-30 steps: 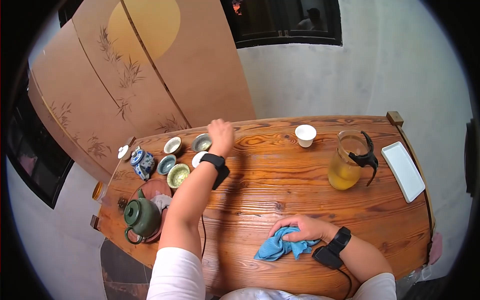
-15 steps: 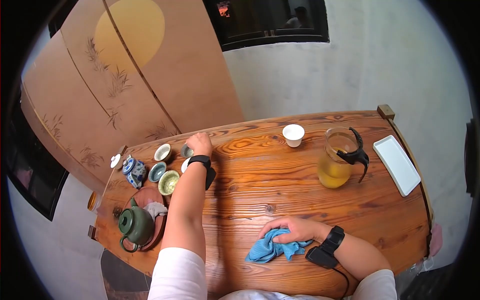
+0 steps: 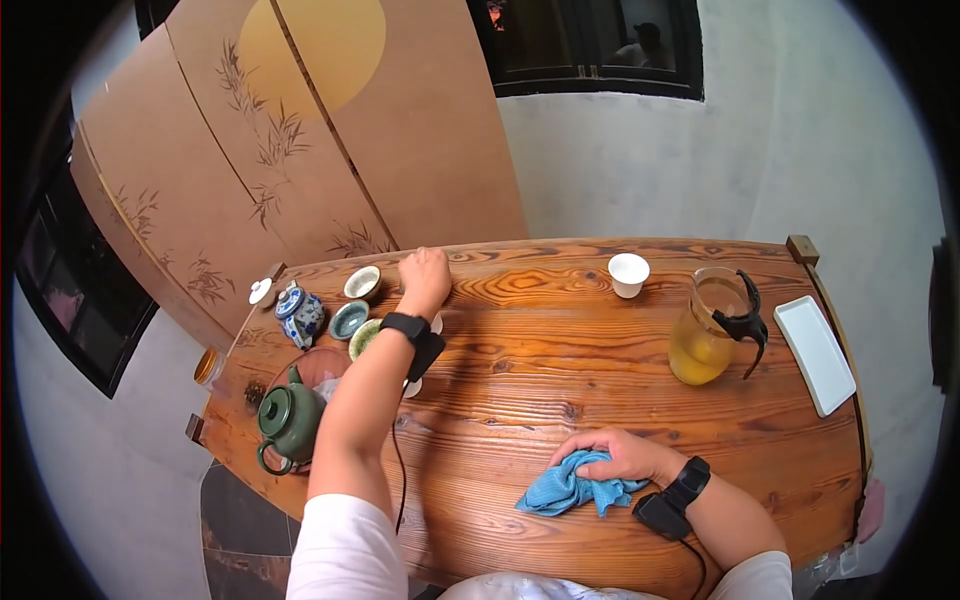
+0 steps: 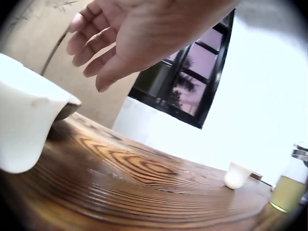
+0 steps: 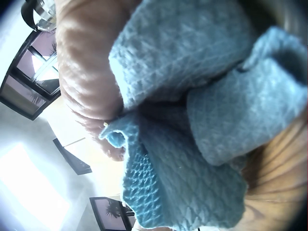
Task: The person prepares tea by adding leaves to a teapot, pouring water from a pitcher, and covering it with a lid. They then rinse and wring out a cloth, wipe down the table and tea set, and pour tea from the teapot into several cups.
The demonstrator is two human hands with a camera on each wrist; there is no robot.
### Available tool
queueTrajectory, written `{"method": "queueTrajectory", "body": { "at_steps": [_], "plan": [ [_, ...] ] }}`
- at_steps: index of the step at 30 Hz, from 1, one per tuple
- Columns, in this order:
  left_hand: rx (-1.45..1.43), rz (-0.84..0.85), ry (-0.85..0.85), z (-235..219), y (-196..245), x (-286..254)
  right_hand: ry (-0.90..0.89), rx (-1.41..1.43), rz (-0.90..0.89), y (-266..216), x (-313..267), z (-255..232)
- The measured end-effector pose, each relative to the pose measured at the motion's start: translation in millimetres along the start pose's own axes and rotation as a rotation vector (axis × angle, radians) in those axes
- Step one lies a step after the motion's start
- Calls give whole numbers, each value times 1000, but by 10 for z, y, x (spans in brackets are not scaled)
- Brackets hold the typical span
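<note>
The fingers of my left hand (image 3: 427, 280) were relaxed and slightly bent, spaced apart above the tabletop (image 3: 540, 400), with nothing visible in their hold; the thumb stood clear of them. The fingers of my right hand (image 3: 625, 458) were curled round the blue cloth (image 3: 570, 488), which lay bunched on the near part of the tabletop, its folds projecting beyond the grip. Nearest the left hand, the left wrist view showed a white cup (image 4: 21, 120) standing below and to one side of the fingers, not touching them, with part of a dark-rimmed vessel (image 4: 70, 109) behind it. In the head view, the pale cup (image 3: 362, 283), the blue-green cup (image 3: 349, 320) and the yellow-green cup (image 3: 364, 340) were grouped to the left of that hand, the last partly covered by my forearm. Beyond them stood the blue-and-white pot (image 3: 300, 316), with the white lid (image 3: 261, 292) near it. The green teapot (image 3: 288, 422) was positioned on the reddish round tray (image 3: 322, 364). To the right, in order, were located the far white cup (image 3: 628, 276), upright; the glass pitcher (image 3: 700, 340), containing yellow liquid and fitted with a black handle; and the white rectangular tray (image 3: 815, 355), beside the table's right edge.
</note>
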State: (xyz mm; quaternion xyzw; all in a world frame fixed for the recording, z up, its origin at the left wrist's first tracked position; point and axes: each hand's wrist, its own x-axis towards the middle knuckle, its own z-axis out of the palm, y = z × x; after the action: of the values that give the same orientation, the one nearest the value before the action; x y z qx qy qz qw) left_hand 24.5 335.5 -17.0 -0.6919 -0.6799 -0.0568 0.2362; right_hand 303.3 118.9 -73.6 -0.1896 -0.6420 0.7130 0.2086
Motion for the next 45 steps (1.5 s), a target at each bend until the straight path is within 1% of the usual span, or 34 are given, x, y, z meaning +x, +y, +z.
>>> {"method": "queueTrajectory", "body": {
  "at_steps": [2, 3, 4, 7, 8, 10, 14, 16, 17, 18, 20, 21, 25, 27, 28, 30, 32, 34, 36, 37, 38, 42, 44, 45],
  "plan": [
    [-58, 115, -41, -206, -62, -156, 5, 21, 8, 26, -4, 5],
    [-70, 146, -76, -270, -126, -223, 2, 27, 7, 29, -5, 12],
    [-66, 142, -81, -283, -187, -260, 8, 7, 2, 19, -4, 9],
    [-140, 176, -363, -328, -320, -338, 13, -26, -8, 19, 5, 5],
    [-140, 176, -363, -323, -340, -360, 16, -40, -13, 19, 3, 4],
    [-159, 173, -449, -293, -368, -402, 19, -48, -15, 11, 4, 12],
    [-152, 214, -423, -162, -402, -435, 17, -58, -28, 32, 1, 12],
    [-232, 167, -485, -145, -403, -439, 7, -104, -42, 17, 5, -4],
    [-227, 158, -465, -143, -381, -451, -15, -155, -59, 16, 4, -11],
    [-229, 164, -468, -142, -351, -449, -9, -151, -56, 24, -1, -13],
    [-191, 121, -495, -166, -331, -445, -27, -126, -51, 40, 6, -20],
    [-234, 114, -456, -109, -350, -438, -27, -124, -52, 49, 9, -22],
    [-230, 153, -415, -79, -339, -474, -28, -94, -42, 64, 6, -16],
    [-308, 286, -297, -151, -241, -515, -23, -78, -31, 54, 3, -17],
    [-309, 288, -300, -181, -158, -522, -20, -82, -32, 46, 2, -15],
    [-460, 344, -262, -275, 84, -550, -22, -82, -31, 62, 5, -12],
    [-481, 370, -281, -396, 388, -588, -24, -80, -49, 81, 11, -21],
    [-584, 432, -175, -316, 656, -624, -24, -83, -51, 68, 11, -16],
    [-641, 443, -110, -353, 915, -681, -19, -85, -57, 63, 6, -13],
    [-663, 477, -73, -354, 1011, -697, -14, -100, -61, 63, 6, -13],
    [-676, 485, -104, -458, 1095, -729, -11, -115, -65, 62, 10, -12],
    [-789, 484, 19, -447, 1305, -885, -30, -140, -85, 46, 20, -18],
    [-772, 459, 6, -450, 1319, -930, -13, -102, -58, 30, 10, -8],
    [-786, 481, -7, -452, 1305, -935, -23, -71, -51, 37, 13, -8]
  ]
}}
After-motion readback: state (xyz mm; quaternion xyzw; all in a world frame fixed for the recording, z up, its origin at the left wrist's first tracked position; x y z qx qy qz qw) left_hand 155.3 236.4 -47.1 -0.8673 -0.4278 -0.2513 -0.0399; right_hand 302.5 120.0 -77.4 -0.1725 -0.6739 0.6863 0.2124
